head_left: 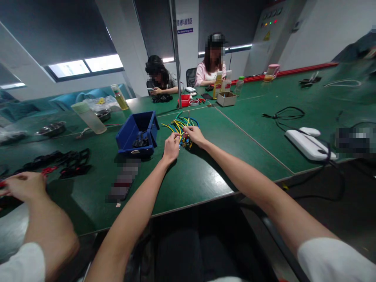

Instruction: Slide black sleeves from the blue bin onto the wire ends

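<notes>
Both my arms reach forward over the green table. My left hand is closed in a pinch on a yellow wire of a bundle of coloured wires lying in the middle of the table. My right hand rests on the same bundle, fingers curled round several yellow, green and blue wires near their connector ends. A blue plastic bin holding black parts stands just left of my left hand.
A co-worker's arm and hand work at the lower left beside black parts. Two people sit at the far side. A white power strip and black cables lie right; bottles, a cardboard box and bowls stand farther back.
</notes>
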Demonstrator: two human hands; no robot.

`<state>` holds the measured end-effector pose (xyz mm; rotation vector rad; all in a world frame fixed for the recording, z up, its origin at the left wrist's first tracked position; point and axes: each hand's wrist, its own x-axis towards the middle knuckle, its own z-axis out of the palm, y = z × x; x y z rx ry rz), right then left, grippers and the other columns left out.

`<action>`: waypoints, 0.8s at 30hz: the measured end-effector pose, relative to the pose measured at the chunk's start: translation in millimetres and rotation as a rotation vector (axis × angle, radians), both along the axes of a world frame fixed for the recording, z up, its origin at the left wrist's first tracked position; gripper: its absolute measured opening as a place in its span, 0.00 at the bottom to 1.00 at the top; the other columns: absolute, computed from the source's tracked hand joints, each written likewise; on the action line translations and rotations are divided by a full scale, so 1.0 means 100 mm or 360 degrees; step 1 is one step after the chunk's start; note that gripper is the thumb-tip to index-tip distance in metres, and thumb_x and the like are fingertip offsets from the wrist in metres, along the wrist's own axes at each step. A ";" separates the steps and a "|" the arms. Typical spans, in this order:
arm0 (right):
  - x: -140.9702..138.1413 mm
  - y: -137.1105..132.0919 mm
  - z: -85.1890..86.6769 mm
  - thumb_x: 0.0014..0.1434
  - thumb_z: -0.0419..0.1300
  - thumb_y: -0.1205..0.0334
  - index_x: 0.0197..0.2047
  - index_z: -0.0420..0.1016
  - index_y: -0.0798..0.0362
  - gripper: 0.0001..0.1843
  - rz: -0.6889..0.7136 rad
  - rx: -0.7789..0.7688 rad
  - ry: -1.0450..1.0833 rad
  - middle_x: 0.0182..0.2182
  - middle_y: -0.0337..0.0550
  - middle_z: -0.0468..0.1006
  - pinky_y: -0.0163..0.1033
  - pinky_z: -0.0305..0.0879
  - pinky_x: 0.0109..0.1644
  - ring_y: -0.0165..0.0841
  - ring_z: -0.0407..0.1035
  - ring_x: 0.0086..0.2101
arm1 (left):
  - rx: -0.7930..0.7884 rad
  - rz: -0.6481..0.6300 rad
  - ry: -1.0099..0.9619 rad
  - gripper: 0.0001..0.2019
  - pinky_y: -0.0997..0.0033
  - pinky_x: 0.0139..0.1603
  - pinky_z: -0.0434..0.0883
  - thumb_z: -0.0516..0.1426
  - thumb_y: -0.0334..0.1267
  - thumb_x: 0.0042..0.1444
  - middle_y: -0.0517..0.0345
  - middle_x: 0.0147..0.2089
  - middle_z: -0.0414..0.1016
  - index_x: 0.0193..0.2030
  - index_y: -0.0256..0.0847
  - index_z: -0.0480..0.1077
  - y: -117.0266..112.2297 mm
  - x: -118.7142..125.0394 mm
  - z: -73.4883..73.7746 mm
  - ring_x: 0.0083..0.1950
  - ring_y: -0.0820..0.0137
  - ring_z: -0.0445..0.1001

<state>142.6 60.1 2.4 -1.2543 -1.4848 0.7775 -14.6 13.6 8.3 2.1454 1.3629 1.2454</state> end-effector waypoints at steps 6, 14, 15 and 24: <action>-0.01 -0.05 0.01 0.60 0.58 0.54 0.33 0.66 0.52 0.11 0.0088 -0.0146 0.0498 0.17 0.32 0.68 0.30 0.50 0.19 0.24 0.57 0.15 | 0.0011 -0.0145 0.0142 0.12 0.70 0.43 0.67 0.48 0.35 0.64 0.53 0.40 0.77 0.45 0.39 0.71 -0.02 0.00 -0.03 0.39 0.67 0.74; -0.05 -0.05 -0.03 0.57 0.59 0.54 0.32 0.65 0.52 0.11 -0.0113 -0.0080 0.0560 0.17 0.31 0.66 0.30 0.53 0.18 0.24 0.59 0.15 | -0.0041 -0.0017 0.0312 0.14 0.69 0.46 0.68 0.48 0.34 0.63 0.51 0.44 0.79 0.50 0.41 0.71 -0.08 -0.03 0.03 0.42 0.65 0.76; -0.05 -0.05 -0.04 0.57 0.59 0.53 0.31 0.65 0.52 0.11 -0.0151 -0.0067 0.0550 0.17 0.31 0.67 0.30 0.53 0.19 0.25 0.59 0.15 | -0.0061 0.0028 0.0325 0.14 0.69 0.46 0.68 0.49 0.34 0.63 0.51 0.43 0.79 0.50 0.41 0.71 -0.09 -0.03 0.05 0.43 0.65 0.77; 0.05 -0.06 0.00 0.56 0.59 0.52 0.33 0.69 0.52 0.11 -0.0562 -0.0065 0.0379 0.19 0.34 0.69 0.34 0.63 0.28 0.30 0.66 0.22 | 0.0207 0.0323 0.0262 0.13 0.68 0.45 0.68 0.47 0.32 0.61 0.52 0.38 0.78 0.46 0.39 0.71 -0.09 -0.11 0.10 0.40 0.65 0.76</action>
